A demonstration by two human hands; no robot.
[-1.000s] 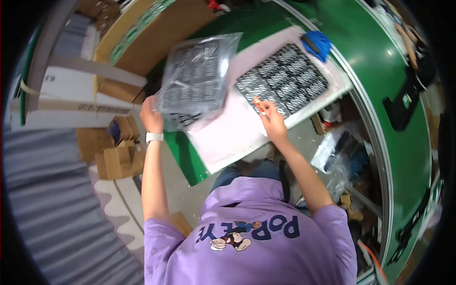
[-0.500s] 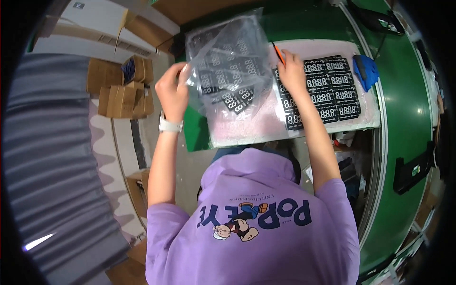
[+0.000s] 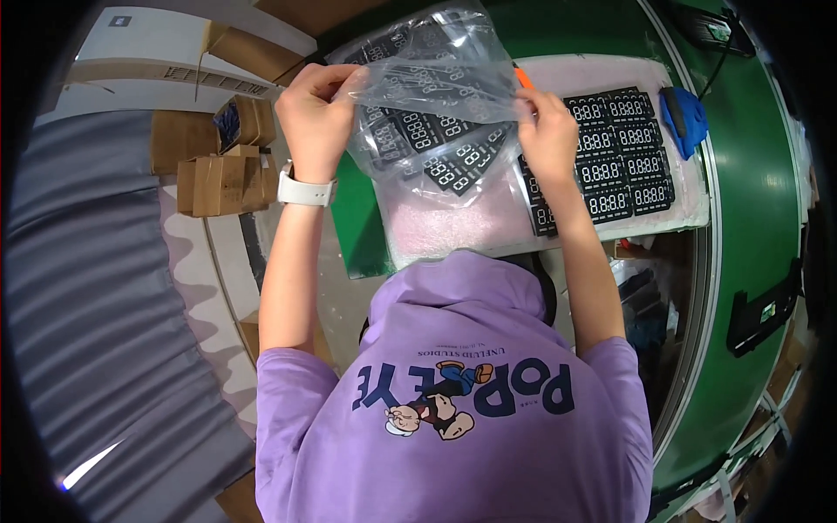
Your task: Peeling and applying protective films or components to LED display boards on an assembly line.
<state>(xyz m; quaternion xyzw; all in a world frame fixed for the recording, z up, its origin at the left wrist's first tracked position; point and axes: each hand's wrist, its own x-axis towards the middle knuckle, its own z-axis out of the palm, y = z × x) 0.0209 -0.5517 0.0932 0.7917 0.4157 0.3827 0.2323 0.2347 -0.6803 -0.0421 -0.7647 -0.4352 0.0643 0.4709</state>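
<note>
A clear plastic bag (image 3: 417, 179) with several black digit display panels (image 3: 420, 131) inside lies at the far middle. My left hand (image 3: 316, 118) pinches the bag's left edge. My right hand (image 3: 547, 131) closes on its right edge, so the plastic stretches between both hands. Just beyond my right fingers shows the orange end of a slim tool (image 3: 522, 77); its other part is hidden, and I cannot tell whether it touches the hand. Rows of loose digit display panels (image 3: 635, 166) lie right of my right forearm, which covers some of them.
Under the bag and panels is a pale pink foam sheet (image 3: 445, 225) on a green work surface (image 3: 758, 174). A blue cloth-like bundle (image 3: 684, 120) sits at the sheet's right edge. Cardboard boxes (image 3: 222, 185) stand at left, beside a grey curtain (image 3: 87, 279).
My right hand has moved up and left from the orange tool to the bag's right edge. My left hand has risen with its edge, and the plastic has been drawn taut.
</note>
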